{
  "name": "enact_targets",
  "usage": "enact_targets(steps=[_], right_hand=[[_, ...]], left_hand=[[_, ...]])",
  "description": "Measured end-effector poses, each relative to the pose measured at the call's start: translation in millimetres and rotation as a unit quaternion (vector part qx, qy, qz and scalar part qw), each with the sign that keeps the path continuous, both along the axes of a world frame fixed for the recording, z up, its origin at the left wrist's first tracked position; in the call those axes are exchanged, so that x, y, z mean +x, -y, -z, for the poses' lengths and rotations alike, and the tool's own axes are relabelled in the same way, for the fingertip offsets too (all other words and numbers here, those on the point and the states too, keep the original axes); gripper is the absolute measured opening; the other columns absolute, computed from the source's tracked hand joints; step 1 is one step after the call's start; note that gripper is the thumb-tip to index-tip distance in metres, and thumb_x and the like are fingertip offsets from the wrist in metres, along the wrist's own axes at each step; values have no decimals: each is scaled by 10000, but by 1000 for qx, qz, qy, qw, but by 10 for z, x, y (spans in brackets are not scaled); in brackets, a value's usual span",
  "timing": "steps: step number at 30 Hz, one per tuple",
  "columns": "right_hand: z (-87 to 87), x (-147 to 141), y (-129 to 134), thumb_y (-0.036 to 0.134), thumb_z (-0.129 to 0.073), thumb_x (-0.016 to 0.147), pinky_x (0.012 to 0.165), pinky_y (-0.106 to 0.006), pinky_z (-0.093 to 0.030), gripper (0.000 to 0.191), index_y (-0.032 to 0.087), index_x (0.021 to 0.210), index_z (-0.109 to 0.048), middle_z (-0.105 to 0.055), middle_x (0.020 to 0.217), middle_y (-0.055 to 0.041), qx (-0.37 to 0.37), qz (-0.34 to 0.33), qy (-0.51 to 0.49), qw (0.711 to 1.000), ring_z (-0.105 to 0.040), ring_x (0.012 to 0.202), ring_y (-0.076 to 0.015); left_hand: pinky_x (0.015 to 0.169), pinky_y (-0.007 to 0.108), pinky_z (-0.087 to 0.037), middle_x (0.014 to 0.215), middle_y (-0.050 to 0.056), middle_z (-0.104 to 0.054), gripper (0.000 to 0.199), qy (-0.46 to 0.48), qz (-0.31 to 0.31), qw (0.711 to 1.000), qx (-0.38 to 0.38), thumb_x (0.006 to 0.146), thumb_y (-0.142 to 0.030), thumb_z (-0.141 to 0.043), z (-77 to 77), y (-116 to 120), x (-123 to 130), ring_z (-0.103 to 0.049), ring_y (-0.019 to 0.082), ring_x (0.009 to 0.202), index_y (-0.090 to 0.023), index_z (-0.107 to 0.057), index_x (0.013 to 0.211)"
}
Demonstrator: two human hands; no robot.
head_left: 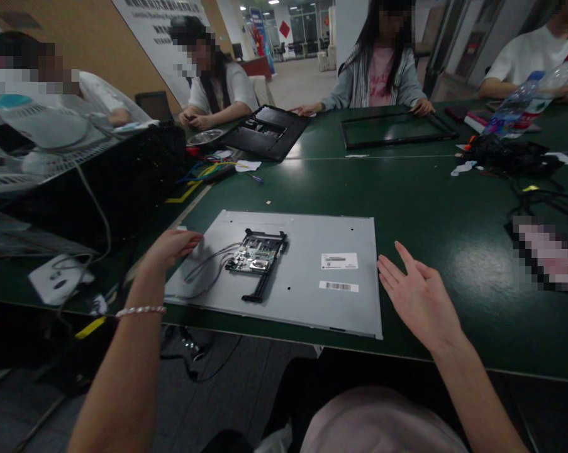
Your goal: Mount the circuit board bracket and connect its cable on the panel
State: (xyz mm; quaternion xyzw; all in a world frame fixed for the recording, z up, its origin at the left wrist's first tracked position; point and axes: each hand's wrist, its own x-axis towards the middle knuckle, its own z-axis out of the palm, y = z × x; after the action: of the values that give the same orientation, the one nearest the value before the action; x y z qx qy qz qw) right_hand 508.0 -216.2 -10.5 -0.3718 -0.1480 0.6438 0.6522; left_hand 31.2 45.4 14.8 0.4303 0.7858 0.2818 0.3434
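A grey metal display panel (pixel 307 251) lies flat near the table's front edge. On its left half rests a green circuit board (pixel 258 255) in a black plastic bracket, with grey cables running off to the left. Two white labels (pixel 339 261) are stuck on the panel's right part. My left hand (pixel 173 245) is at the panel's left edge, fingers together and pointing right; whether they grip the edge is unclear. Palm up and fingers spread, my right hand (pixel 418 292) is beside the right edge, its fingertips close to it and holding nothing.
Across the green table (pixel 453 220), people sit near a black back cover (pixel 269 132) and a black frame (pixel 397 129) touched by a person's hand. Coloured wires and a large black box (pixel 123 182) are at left. Bottles (pixel 514 107), black plastic and a blurred pink item are at right.
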Motion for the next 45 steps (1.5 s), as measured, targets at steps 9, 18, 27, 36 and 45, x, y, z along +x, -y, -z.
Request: enact_targets(steps=[9, 18, 27, 36, 45], right_hand=[[24, 80, 101, 528, -445, 869, 1208, -416, -155, 673, 376, 1509, -300, -597, 1376, -26, -5, 28, 34, 999, -419, 1388, -184], [-40, 154, 190, 503, -464, 857, 1215, -420, -148, 640, 372, 1475, -360, -655, 1285, -42, -24, 78, 37, 996, -475, 1348, -194], [-10, 211, 258, 479, -446, 878, 1218, -441, -153, 585, 388, 1452, -388, -662, 1276, -30, -23, 104, 68, 992, -477, 1348, -198], [73, 1669, 413, 394, -589, 829, 1198, -460, -226, 701, 374, 1481, -333, -666, 1259, -41, -20, 107, 148, 983, -516, 1315, -217], [324, 1740, 446, 411, -703, 775, 721, -281, -599, 775, 367, 1469, -360, -558, 1403, -101, -42, 169, 213, 962, -593, 1226, -273]], left_hand=[[692, 219, -464, 916, 79, -676, 159, 52, 14, 998, 36, 755, -149, -617, 35, 200, 152, -598, 131, 811, -98, -656, 901], [725, 240, -501, 983, 104, -683, 298, 109, 36, 991, 64, 754, -156, -624, 59, 343, 270, -632, 162, 881, -130, -629, 1051], [820, 305, -533, 980, 87, -709, 268, 167, 53, 982, 75, 721, -182, -665, 58, 455, 354, -662, 206, 975, -174, -654, 988], [859, 333, -541, 1050, 123, -710, 349, 192, 77, 975, 77, 674, -224, -743, -41, 802, 1729, -665, 234, 1009, -153, -677, 1010], [888, 311, -536, 1086, 114, -705, 362, 201, 95, 972, 70, 673, -260, -762, -34, 879, 1767, -659, 228, 1056, -156, -682, 1010]])
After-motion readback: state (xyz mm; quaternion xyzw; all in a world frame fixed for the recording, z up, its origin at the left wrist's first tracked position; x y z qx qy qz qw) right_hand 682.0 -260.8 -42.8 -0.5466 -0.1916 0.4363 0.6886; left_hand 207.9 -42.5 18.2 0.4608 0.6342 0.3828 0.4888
